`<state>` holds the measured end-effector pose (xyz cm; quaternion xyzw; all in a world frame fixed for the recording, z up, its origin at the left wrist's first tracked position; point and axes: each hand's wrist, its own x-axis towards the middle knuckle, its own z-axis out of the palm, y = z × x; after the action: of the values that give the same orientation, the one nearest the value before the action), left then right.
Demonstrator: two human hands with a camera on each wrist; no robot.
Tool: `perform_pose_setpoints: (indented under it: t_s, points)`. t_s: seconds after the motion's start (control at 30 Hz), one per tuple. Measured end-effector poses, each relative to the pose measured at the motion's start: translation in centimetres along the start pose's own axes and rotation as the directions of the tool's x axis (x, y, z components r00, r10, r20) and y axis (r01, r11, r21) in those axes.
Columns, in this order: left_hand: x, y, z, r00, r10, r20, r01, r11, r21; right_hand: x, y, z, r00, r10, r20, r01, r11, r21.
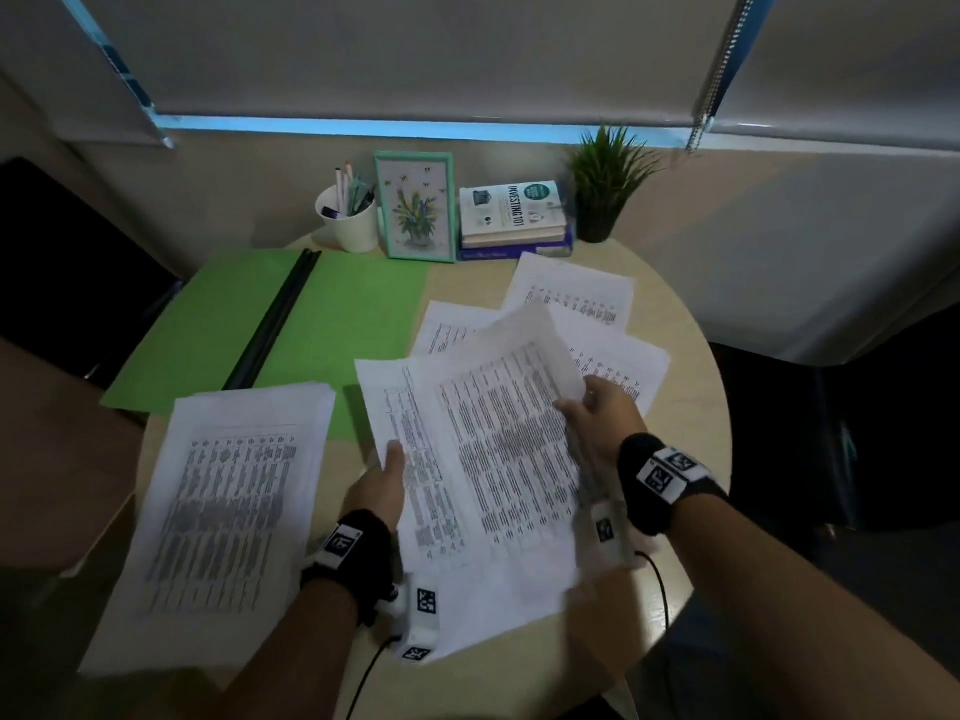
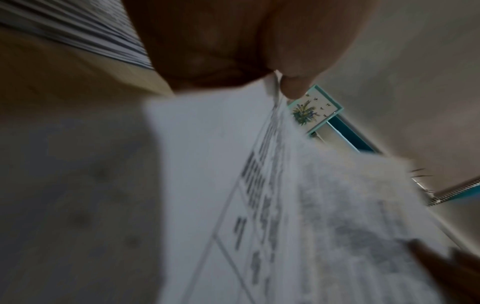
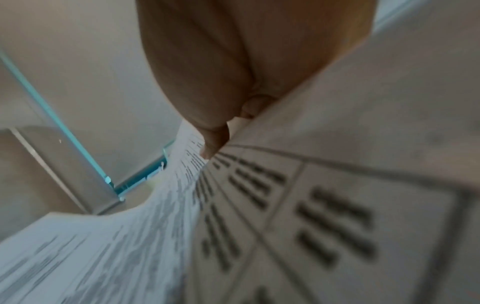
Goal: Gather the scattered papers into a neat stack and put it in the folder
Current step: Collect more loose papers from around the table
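We were mid-gather: left hand (image 1: 382, 483) pinched the lower sheet (image 1: 400, 407), right hand (image 1: 597, 413) pinched the top sheet (image 1: 514, 433). Loose pages (image 1: 571, 288) lay beyond, a pile (image 1: 228, 491) beside the open green folder (image 1: 358, 314). Next, probably squaring these onto that pile.

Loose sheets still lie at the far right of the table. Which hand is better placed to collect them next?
The right hand, probably. It sits beside the loose sheets, while the left hand pinches the held papers on their far side and could keep them.
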<state>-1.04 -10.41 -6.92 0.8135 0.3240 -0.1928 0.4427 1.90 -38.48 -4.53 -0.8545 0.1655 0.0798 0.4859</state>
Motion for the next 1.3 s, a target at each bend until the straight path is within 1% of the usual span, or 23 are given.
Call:
perform_pose_setpoints:
  t_s: [0.07,0.13,0.23,0.3,0.33,0.4,0.43,0.47,0.5,0.53,0.57,0.6,0.67,0.77,0.87,0.93,1.0,1.07,1.13,1.2,1.27,1.3]
  points:
    - [-0.2,-0.3,0.4,0.997,0.062,0.045,-0.062,0.998,-0.012,-0.8,0.9,1.9,0.998,0.045,0.036,-0.044,0.999,-0.032]
    - [-0.3,-1.2,0.8,0.991,0.118,0.068,-0.114,0.992,-0.060,-1.3,1.2,3.6,0.996,0.077,0.048,-0.076,0.997,-0.011]
    - [-0.3,-1.7,1.2,0.986,0.119,0.118,-0.120,0.993,0.004,-2.2,0.9,5.7,0.993,0.105,0.055,-0.105,0.995,-0.001]
    - [-0.5,-1.7,1.1,0.986,0.109,0.123,-0.120,0.989,0.084,-2.8,0.5,6.6,0.993,0.094,0.067,-0.091,0.995,-0.051]
    - [-0.4,-1.8,1.1,0.986,0.116,0.118,-0.128,0.987,0.096,-2.9,0.3,6.8,0.995,0.088,0.051,-0.083,0.994,-0.076]
    - [-2.3,-0.4,0.1,0.983,0.139,0.117,-0.152,0.982,0.113,-3.0,0.5,6.9,0.998,0.050,-0.049,-0.055,0.992,-0.110]
    - [-3.3,0.3,-0.5,0.981,0.159,0.111,-0.168,0.982,0.081,-3.0,0.7,6.7,0.994,0.032,-0.106,-0.042,0.995,-0.090]
    - [-3.8,0.8,-1.1,0.979,0.176,0.104,-0.180,0.983,0.030,-3.2,0.5,6.3,0.991,0.037,-0.129,-0.038,0.999,-0.003]
    - [-4.3,1.3,-1.8,0.978,0.185,0.098,-0.184,0.983,-0.018,-3.4,0.1,5.9,0.992,0.055,-0.111,-0.039,0.989,0.144]
    - [-4.7,1.7,-2.8,0.970,0.223,0.093,-0.218,0.974,-0.062,-3.8,-0.7,5.4,0.997,0.050,-0.062,-0.031,0.959,0.281]
    - [-4.9,2.0,-3.8,0.961,0.263,0.085,-0.256,0.963,-0.086,-4.2,-1.5,5.1,1.000,0.017,-0.015,-0.010,0.929,0.369]
    - [-4.9,2.2,-5.0,0.950,0.305,0.073,-0.295,0.948,-0.118,-4.9,-2.7,4.7,0.999,-0.052,0.015,0.042,0.914,0.404]
    - [-5.0,2.8,-7.3,0.926,0.377,0.033,-0.367,0.915,-0.167,-6.1,-5.3,4.8,0.984,-0.179,0.012,0.160,0.906,0.393]
    - [-5.5,4.3,-10.6,0.879,0.477,-0.015,-0.465,0.848,-0.254,-8.0,-9.3,5.8,0.950,-0.291,-0.115,0.312,0.860,0.403]
    - [-6.0,5.9,-13.3,0.832,0.549,-0.085,-0.546,0.781,-0.302,-9.0,-12.6,7.4,0.903,-0.324,-0.283,0.406,0.859,0.311]
    - [-5.9,6.5,-14.8,0.808,0.576,-0.119,-0.580,0.746,-0.328,-9.3,-14.1,8.6,0.887,-0.313,-0.338,0.412,0.868,0.277]
    - [-5.5,6.8,-16.0,0.787,0.602,-0.135,-0.607,0.716,-0.345,-9.6,-15.2,9.7,0.887,-0.307,-0.344,0.411,0.865,0.288]
    - [-4.7,6.4,-17.0,0.783,0.610,-0.121,-0.606,0.704,-0.370,-10.0,-15.7,10.9,0.887,-0.301,-0.350,0.409,0.864,0.293]
    - [-3.8,5.6,-17.7,0.782,0.618,-0.076,-0.594,0.704,-0.389,-10.6,-15.5,12.2,0.886,-0.284,-0.368,0.398,0.872,0.285]
    - [-2.6,4.3,-17.9,0.786,0.618,-0.013,-0.573,0.721,-0.391,-11.2,-14.8,13.5,0.897,-0.238,-0.374,0.352,0.895,0.274]
    - [-1.3,2.9,-17.7,0.789,0.612,0.060,-0.551,0.747,-0.374,-12.0,-13.5,15.1,0.923,-0.183,-0.338,0.278,0.926,0.255]
    - [-0.7,2.3,-17.5,0.781,0.618,0.093,-0.552,0.751,-0.362,-12.4,-12.8,15.8,0.944,-0.147,-0.296,0.231,0.933,0.275]
